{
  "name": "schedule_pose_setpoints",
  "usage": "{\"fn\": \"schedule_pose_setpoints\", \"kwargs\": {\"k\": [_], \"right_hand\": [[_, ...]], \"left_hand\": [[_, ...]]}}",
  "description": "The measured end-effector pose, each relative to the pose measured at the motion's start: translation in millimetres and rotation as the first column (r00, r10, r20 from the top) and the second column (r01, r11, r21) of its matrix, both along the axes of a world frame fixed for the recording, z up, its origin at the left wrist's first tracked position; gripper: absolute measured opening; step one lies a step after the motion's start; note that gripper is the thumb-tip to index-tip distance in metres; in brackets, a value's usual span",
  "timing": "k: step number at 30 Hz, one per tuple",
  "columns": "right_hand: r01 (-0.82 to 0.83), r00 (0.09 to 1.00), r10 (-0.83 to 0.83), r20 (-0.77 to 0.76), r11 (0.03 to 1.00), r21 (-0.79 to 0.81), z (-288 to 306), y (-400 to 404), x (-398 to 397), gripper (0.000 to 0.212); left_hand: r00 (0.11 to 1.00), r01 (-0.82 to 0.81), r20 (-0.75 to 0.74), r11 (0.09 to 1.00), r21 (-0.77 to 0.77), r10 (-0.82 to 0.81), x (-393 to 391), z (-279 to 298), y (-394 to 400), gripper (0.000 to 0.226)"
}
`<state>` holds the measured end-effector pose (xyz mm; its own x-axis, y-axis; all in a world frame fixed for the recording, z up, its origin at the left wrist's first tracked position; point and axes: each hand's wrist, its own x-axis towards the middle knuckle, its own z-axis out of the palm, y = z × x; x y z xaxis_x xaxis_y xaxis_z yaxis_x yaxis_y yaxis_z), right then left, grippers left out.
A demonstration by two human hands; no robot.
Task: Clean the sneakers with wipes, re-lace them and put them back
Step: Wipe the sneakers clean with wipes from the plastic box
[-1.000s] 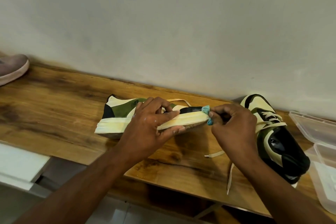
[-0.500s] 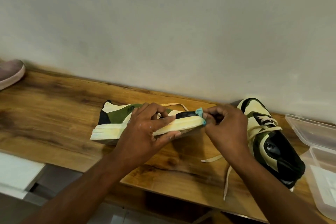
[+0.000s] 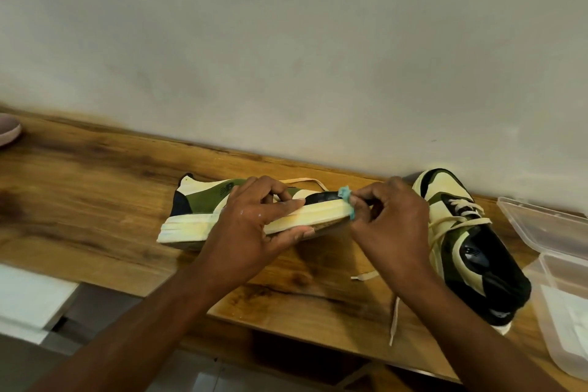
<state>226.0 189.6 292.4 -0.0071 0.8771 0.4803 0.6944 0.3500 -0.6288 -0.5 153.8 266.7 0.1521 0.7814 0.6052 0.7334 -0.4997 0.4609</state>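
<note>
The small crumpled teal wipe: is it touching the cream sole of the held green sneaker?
Touching. The head view shows the teal wipe pinched by the right hand and pressed against the toe end of the cream sole, no gap.

Soft, dim, even light. Slightly blurry all over. The wall [image 3: 286,41] bends at the edges. Faint shadows toward 6 o'clock.

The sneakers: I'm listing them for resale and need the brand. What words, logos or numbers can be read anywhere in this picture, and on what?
No text can be read.
Held sneaker: a dark mark on its green side panel, too blurred to read.
Second sneaker on the wooden shelf: a pale mark on its black side, too small to read.
Clear plastic container: no lettering shows.
</note>
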Motion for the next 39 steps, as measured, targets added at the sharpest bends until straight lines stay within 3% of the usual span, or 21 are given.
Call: {"fn": "schedule_pose_setpoints", "kwargs": {"k": [2,5,8,10,18,21,28,34,39], "right_hand": [[0.043,0.998,-0.044,-0.033,0.999,-0.022,-0.1,-1.0,0.6,0.015],[-0.065,0.997,0.066,-0.034,0.997,0.033,1.2,-20.0,-22.4,0.020],[-0.257,0.964,0.245,0.102,0.958,0.129,-4.3,-40.3,-46.6,0.024],[-0.300,0.948,0.277,0.159,0.944,0.141,-5.8,-39.1,-45.9,0.022],[0.004,0.998,-0.004,-0.069,1.000,-0.001,-5.2,-0.8,-5.6,0.017],[-0.024,0.999,0.026,-0.035,0.998,0.056,-4.6,-9.7,-17.0,0.019],[-0.306,0.952,0.301,0.054,0.942,0.137,-3.8,-20.4,-29.3,0.016],[-0.050,0.998,0.050,0.034,0.999,0.012,-1.3,13.5,13.7,0.014],[-0.103,0.986,0.100,0.132,0.994,0.018,7.4,10.5,15.9,0.018]], "left_hand": [[1.000,-0.008,0.003,1.000,0.002,0.008,1.8,-1.0,-0.5,0.048],[1.000,-0.015,-0.017,1.000,0.001,0.015,2.7,-0.9,1.7,0.045],[0.999,-0.009,-0.047,1.000,0.003,0.009,-0.4,-2.7,3.4,0.037],[0.999,0.001,-0.050,1.000,-0.001,-0.001,-1.9,-2.9,2.2,0.038],[1.000,-0.006,0.005,1.000,0.015,0.006,1.3,-0.4,4.1,0.048],[1.000,-0.014,0.005,1.000,0.018,0.014,3.6,-0.8,3.1,0.048],[1.000,-0.014,-0.015,1.000,0.011,0.014,1.0,-0.9,1.7,0.043],[1.000,0.014,0.015,1.000,-0.007,-0.013,0.1,1.0,0.7,0.049],[1.000,0.019,0.017,1.000,-0.004,-0.019,-0.3,0.5,0.7,0.049]]}}
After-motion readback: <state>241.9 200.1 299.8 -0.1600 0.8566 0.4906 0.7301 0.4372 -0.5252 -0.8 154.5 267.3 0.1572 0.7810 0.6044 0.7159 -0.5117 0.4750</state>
